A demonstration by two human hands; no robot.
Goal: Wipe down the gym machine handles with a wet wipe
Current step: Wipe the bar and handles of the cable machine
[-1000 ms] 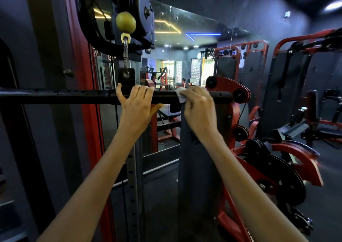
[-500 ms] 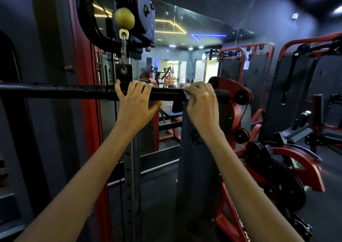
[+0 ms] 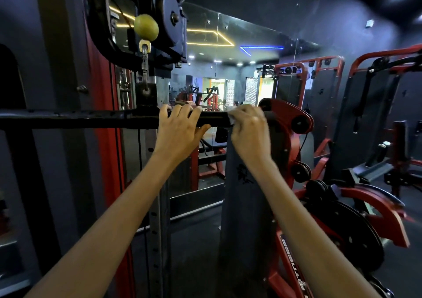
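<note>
A long black handle bar point(image 3: 80, 118) runs level across the view at chest height, hung from a chain under a yellow ball stop point(image 3: 146, 27). My left hand point(image 3: 179, 133) is wrapped over the bar near its middle, thumb underneath. My right hand point(image 3: 250, 133) grips the bar's right end section with a white wet wipe point(image 3: 231, 118) pressed around it. Only a small edge of the wipe shows at the left of my fingers.
A red and black cable machine frame point(image 3: 107, 138) stands close on the left with pulleys point(image 3: 173, 17) overhead. A dark upright pad point(image 3: 245, 206) and a red plate-loaded machine point(image 3: 342, 218) are to the right. A wall mirror point(image 3: 228, 69) is behind.
My right hand with the wipe has slid a little to the right along the bar. My left hand keeps its grip in the same spot.
</note>
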